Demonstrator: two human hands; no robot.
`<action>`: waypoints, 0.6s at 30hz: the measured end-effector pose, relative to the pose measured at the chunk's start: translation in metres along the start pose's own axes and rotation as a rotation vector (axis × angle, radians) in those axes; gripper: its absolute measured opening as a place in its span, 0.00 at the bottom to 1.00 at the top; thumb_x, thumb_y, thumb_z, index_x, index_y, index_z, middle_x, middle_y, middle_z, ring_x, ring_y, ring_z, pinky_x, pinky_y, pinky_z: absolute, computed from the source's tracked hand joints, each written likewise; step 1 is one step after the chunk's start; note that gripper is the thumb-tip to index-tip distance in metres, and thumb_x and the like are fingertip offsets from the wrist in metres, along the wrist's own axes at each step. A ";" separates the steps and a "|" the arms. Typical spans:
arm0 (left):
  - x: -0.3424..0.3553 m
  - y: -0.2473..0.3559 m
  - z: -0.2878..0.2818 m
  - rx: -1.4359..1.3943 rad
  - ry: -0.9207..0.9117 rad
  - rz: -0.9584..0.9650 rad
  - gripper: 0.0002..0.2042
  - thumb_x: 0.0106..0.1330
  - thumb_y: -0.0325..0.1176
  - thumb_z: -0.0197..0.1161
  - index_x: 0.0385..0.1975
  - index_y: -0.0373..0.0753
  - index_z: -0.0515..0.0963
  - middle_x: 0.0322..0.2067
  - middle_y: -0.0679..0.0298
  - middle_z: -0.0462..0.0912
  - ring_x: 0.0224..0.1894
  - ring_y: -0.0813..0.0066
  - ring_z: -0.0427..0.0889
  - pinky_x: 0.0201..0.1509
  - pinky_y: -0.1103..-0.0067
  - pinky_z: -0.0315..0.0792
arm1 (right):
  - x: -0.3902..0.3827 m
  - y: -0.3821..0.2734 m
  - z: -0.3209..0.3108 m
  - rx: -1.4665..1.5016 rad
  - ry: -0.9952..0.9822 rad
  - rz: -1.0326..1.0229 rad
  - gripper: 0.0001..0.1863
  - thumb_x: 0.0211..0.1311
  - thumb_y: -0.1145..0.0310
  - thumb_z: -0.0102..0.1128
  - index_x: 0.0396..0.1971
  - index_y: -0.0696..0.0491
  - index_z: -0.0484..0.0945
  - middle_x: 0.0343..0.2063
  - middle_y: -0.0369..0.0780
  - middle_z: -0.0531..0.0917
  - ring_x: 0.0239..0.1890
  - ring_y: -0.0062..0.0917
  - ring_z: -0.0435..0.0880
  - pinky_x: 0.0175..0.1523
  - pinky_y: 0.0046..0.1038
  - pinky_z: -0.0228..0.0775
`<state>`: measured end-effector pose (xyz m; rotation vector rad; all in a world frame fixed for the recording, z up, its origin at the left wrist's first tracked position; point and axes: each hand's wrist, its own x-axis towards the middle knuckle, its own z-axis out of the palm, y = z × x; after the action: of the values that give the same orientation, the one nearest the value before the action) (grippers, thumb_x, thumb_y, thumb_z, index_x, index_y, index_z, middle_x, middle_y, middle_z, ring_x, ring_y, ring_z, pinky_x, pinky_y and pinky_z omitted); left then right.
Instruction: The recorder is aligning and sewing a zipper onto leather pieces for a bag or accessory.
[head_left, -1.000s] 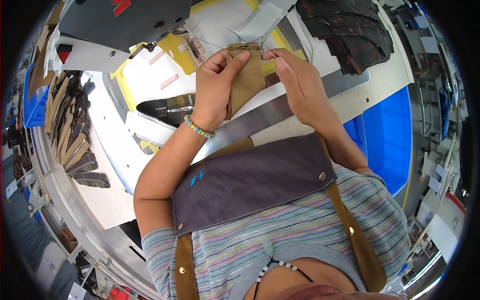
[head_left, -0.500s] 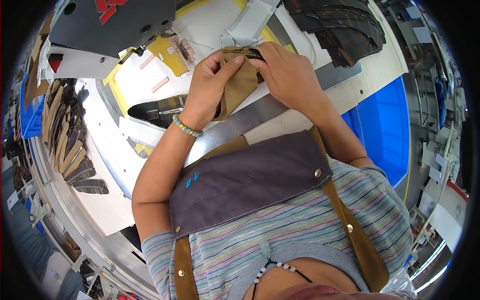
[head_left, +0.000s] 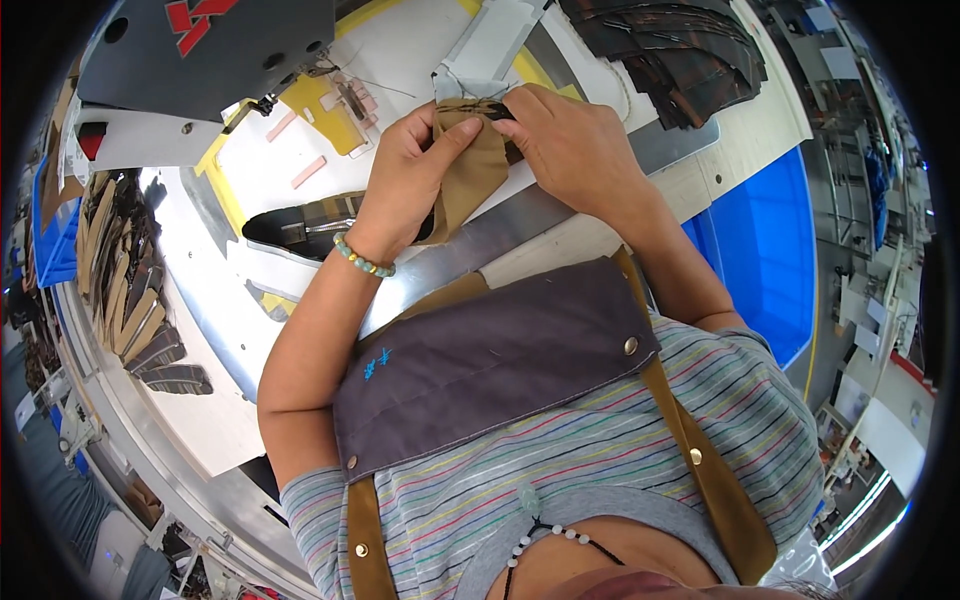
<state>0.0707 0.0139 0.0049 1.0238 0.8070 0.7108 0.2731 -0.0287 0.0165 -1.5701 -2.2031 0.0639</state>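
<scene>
Both my hands hold one piece of khaki fabric (head_left: 472, 165) above the front of a sewing machine's work plate. My left hand (head_left: 415, 165) pinches its left side, thumb lying on top near the folded upper edge. At the upper right corner, my right hand (head_left: 565, 140) grips the same fabric between thumb and fingers, where a dark layer shows. A dark plaid piece with a zipper (head_left: 325, 228) runs out to the left beneath my left wrist, and my left hand hides where it meets the khaki fabric.
The grey sewing machine head (head_left: 205, 55) stands at the upper left. Dark plaid cut pieces (head_left: 670, 55) are stacked at the upper right. Narrow khaki and plaid strips (head_left: 130, 280) lie at the left. A blue bin (head_left: 765, 265) sits to the right, below the table edge.
The picture has shifted slightly, with the machine and table a little further left. My hands keep the same grip on the khaki fabric.
</scene>
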 end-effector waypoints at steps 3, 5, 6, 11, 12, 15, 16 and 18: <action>0.001 -0.002 -0.001 0.024 0.009 0.009 0.11 0.76 0.33 0.63 0.48 0.32 0.81 0.39 0.67 0.87 0.38 0.86 0.82 0.44 0.84 0.77 | 0.000 0.002 0.001 0.003 0.009 -0.014 0.12 0.75 0.57 0.56 0.39 0.51 0.75 0.29 0.38 0.83 0.30 0.36 0.85 0.30 0.38 0.73; 0.002 -0.001 -0.004 0.024 -0.019 -0.016 0.11 0.76 0.33 0.64 0.47 0.32 0.81 0.39 0.67 0.86 0.38 0.86 0.81 0.43 0.83 0.77 | 0.000 0.004 0.002 0.012 0.016 -0.022 0.12 0.75 0.57 0.56 0.39 0.50 0.76 0.28 0.37 0.83 0.30 0.36 0.85 0.29 0.37 0.73; 0.003 -0.001 -0.005 0.022 -0.017 -0.017 0.11 0.76 0.33 0.64 0.47 0.32 0.81 0.39 0.67 0.86 0.38 0.86 0.81 0.43 0.83 0.77 | 0.001 0.005 0.003 0.003 0.015 -0.026 0.12 0.75 0.56 0.56 0.39 0.50 0.76 0.29 0.37 0.83 0.30 0.35 0.85 0.30 0.37 0.73; 0.003 0.001 -0.006 0.034 -0.038 -0.029 0.11 0.75 0.34 0.64 0.47 0.31 0.80 0.39 0.67 0.86 0.38 0.86 0.82 0.44 0.83 0.77 | 0.000 0.004 0.003 -0.014 -0.008 -0.019 0.12 0.74 0.56 0.57 0.39 0.50 0.76 0.29 0.36 0.84 0.32 0.34 0.85 0.30 0.38 0.73; 0.003 0.002 -0.004 0.034 -0.041 -0.028 0.11 0.75 0.34 0.64 0.47 0.31 0.80 0.39 0.67 0.86 0.38 0.86 0.82 0.44 0.83 0.77 | 0.000 0.004 0.003 -0.005 0.004 -0.018 0.12 0.74 0.56 0.57 0.39 0.50 0.76 0.29 0.36 0.84 0.32 0.34 0.85 0.30 0.38 0.73; 0.001 0.003 -0.001 0.047 0.008 -0.029 0.11 0.75 0.34 0.64 0.48 0.31 0.80 0.39 0.66 0.86 0.38 0.86 0.82 0.44 0.84 0.77 | 0.000 0.001 0.004 0.014 0.012 0.009 0.12 0.74 0.56 0.57 0.40 0.50 0.76 0.30 0.36 0.84 0.33 0.35 0.85 0.31 0.38 0.73; 0.001 0.003 -0.002 0.039 0.012 -0.034 0.12 0.75 0.34 0.64 0.48 0.31 0.80 0.39 0.66 0.86 0.38 0.86 0.82 0.44 0.84 0.77 | 0.000 0.000 0.005 0.027 0.006 0.033 0.12 0.74 0.56 0.56 0.40 0.50 0.76 0.30 0.36 0.84 0.33 0.36 0.85 0.32 0.38 0.74; 0.001 0.002 -0.003 0.033 0.014 -0.037 0.12 0.75 0.34 0.64 0.48 0.31 0.80 0.39 0.66 0.86 0.38 0.86 0.82 0.44 0.84 0.77 | 0.000 0.000 0.005 0.038 0.001 0.040 0.12 0.74 0.57 0.56 0.40 0.50 0.76 0.31 0.37 0.84 0.34 0.37 0.85 0.33 0.39 0.74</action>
<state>0.0687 0.0164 0.0060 1.0318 0.8503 0.6761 0.2708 -0.0274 0.0122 -1.5931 -2.1568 0.1159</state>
